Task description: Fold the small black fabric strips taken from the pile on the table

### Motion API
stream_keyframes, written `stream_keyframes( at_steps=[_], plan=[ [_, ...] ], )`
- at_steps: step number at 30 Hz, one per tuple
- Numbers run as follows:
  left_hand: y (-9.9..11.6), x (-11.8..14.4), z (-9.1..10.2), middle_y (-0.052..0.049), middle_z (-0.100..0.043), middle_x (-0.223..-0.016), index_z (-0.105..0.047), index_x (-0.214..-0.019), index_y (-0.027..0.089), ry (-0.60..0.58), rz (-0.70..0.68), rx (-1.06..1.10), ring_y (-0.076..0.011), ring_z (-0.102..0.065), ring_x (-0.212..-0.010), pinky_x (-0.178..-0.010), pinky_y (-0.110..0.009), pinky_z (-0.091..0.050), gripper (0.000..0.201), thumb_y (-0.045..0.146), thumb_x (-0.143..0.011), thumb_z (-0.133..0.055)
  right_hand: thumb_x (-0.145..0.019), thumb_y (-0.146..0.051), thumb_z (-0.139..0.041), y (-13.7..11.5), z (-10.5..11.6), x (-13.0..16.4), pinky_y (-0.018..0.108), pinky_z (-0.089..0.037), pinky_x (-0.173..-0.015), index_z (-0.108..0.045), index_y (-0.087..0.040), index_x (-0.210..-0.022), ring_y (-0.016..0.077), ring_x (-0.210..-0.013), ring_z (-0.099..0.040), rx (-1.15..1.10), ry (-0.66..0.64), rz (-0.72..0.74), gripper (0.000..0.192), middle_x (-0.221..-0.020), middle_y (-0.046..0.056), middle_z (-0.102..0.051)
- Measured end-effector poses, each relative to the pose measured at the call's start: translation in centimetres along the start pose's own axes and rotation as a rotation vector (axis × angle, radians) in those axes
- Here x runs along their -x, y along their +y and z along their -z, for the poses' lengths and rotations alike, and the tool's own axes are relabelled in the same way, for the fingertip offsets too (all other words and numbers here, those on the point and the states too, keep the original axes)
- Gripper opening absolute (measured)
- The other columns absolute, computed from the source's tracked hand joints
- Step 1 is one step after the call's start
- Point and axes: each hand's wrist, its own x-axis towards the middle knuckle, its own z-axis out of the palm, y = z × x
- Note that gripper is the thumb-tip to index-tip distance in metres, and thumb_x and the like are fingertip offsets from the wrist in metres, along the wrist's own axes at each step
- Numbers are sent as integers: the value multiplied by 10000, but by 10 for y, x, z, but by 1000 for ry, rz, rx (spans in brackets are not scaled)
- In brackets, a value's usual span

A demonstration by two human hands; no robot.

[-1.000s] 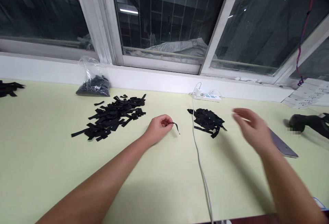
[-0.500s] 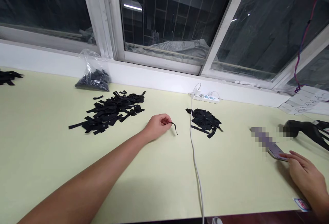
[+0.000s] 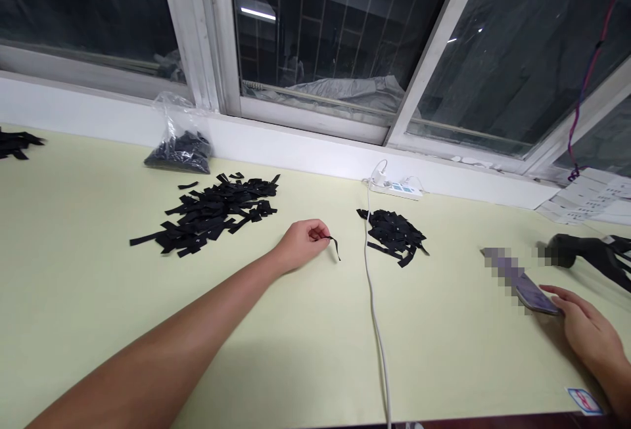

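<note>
My left hand [image 3: 302,244] rests on the pale green table [image 3: 296,337] and pinches one small black strip [image 3: 335,245] between thumb and fingers. A large pile of black strips [image 3: 211,212] lies to its left, and a smaller pile [image 3: 394,233] lies to its right, beyond a white cable [image 3: 372,297]. At the right edge, my right hand [image 3: 586,334] lies with fingers spread, its fingertips touching the near end of a flat phone [image 3: 535,297].
A clear bag of black pieces [image 3: 180,150] leans against the window ledge. A white power strip [image 3: 394,188] sits at the back. A dark object [image 3: 586,251] and stacked white papers [image 3: 586,199] are at far right. More strips [image 3: 17,143] lie far left.
My right hand swung from mid-air above the smaller pile down to the phone at the right. My left hand stayed put with the strip.
</note>
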Motion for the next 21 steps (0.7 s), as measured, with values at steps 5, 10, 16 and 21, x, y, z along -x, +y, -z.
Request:
stream_keyframes(
  at_steps=[5,10,16,21],
  plan=[
    [0,0,0,-4,-621,-733,-652,-789,163,-8,17,5,-128,-571,-680,-639,-249,-454,132,279,-726,-665,-780,-429,-402,7,-8,-20,343,-310,-1121,-730,-290,-811,294,-1322,-495,-191,-76,30,357,-1303,116,-616],
    [-1,-1,0,-10,-631,-742,-660,-785,166,-7,14,-4,-134,-582,-691,-649,-253,-463,129,278,-722,-673,-820,-437,-404,19,-20,-30,398,-251,-1160,-718,-292,-1048,284,-1400,-401,-120,-187,160,414,-1380,123,-565],
    [-1,0,0,-11,-631,-732,-661,-782,168,-13,2,-17,-137,-580,-684,-634,-252,-459,122,278,-729,-667,-783,-470,-457,14,-26,-38,464,-306,-1105,-746,-299,-988,328,-1400,-388,-77,-183,206,393,-1360,160,-565],
    [-2,0,0,-4,-622,-727,-655,-777,176,-15,5,-22,-131,-568,-674,-630,-247,-450,107,274,-734,-660,-817,-486,-399,13,-24,-38,398,-269,-1131,-757,-260,-949,330,-1381,-413,-109,-176,114,444,-1425,123,-503]
  ],
)
